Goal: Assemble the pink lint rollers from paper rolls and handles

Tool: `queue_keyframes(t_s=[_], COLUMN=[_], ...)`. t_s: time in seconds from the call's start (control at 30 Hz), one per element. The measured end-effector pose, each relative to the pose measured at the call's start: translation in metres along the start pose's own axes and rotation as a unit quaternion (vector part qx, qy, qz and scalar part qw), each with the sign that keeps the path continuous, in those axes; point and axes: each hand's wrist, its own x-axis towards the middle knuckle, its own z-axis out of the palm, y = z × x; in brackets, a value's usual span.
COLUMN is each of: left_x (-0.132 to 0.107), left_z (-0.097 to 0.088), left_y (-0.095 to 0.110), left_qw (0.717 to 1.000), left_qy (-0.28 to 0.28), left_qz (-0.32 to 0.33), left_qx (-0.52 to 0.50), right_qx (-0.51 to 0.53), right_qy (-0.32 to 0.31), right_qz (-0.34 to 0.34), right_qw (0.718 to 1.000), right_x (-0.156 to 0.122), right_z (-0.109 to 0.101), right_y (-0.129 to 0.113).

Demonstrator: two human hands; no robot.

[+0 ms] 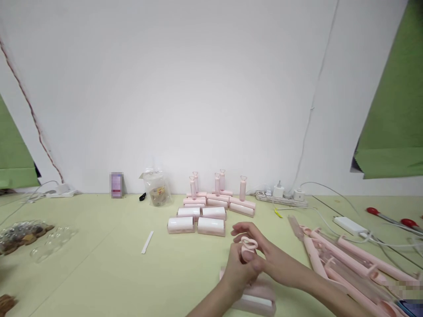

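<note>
My left hand [235, 270] is closed round a pale pink lint roller handle, its looped end [249, 243] standing up above the fingers. The rest of that handle is hidden by the hand. Close behind and to the right, my right hand [264, 248] has its fingers stretched and curved beside the loop; whether they touch it I cannot tell. Below both hands lies a pink lint roller case [256, 299], partly covered by them. Farther back are several white rolls [211, 225] in pink cases, and other handles stand upright on cases [243, 207] near the wall.
Long pink handle parts [343, 259] lie piled at the right. Behind them are a power strip [287, 200], a white adapter [350, 226], cables and red-handled tools [372, 211]. A white strip [147, 242], a plastic bag [157, 189] and clear domes [53, 242] are leftward.
</note>
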Motion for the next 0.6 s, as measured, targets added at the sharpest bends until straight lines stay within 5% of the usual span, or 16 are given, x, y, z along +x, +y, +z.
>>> queue_keyframes(t_s=[0.17,0.27,0.37,0.43,0.5,0.6], left_x=[0.006,0.009,0.013,0.016,0.017,0.011], left_z=[-0.012,-0.022,-0.045,-0.071,-0.103,-0.155], left_y=[0.006,0.023,0.045,0.063,0.080,0.097], left_qw=[0.993,0.976,0.940,0.905,0.840,0.811], left_qy=[-0.101,-0.141,-0.064,0.032,0.093,0.142], left_qz=[-0.022,0.038,0.104,0.082,0.027,-0.046], left_qx=[0.051,0.161,0.319,0.417,0.533,0.566], right_qx=[-0.123,-0.253,-0.324,-0.353,-0.368,-0.367], right_qy=[0.024,0.039,0.088,0.139,0.197,0.240], right_qz=[0.038,0.004,0.005,0.024,0.040,0.041], right_qw=[0.991,0.967,0.942,0.925,0.908,0.898], right_x=[-0.037,-0.039,-0.027,-0.012,0.007,0.038], right_z=[0.013,0.023,0.013,-0.004,-0.023,-0.045], right_y=[0.036,0.050,0.062,0.074,0.091,0.114])
